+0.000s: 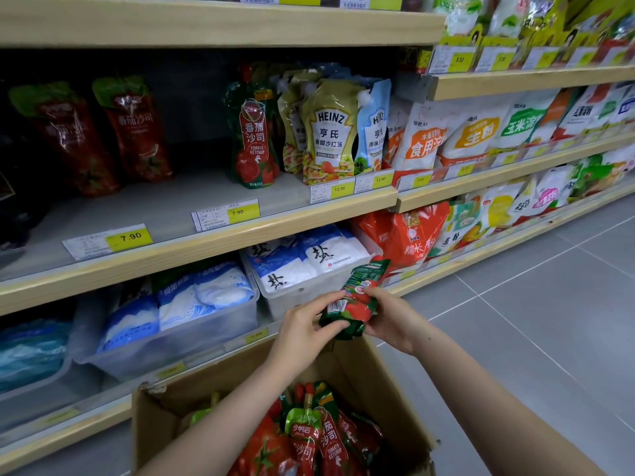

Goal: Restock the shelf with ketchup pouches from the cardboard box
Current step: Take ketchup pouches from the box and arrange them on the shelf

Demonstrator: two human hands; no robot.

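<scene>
cardboard box (374,383) holding ketchup pouches (309,438)

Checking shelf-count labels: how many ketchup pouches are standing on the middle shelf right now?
3. Two red pouches stand at the left, one at the far left and one beside it; a third stands mid-shelf next to the Heinz pouches. More may hide in the dark back.

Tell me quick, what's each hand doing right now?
Left hand: grips the ketchup pouch from its left side.
Right hand: grips the same pouch from its right side.
</scene>
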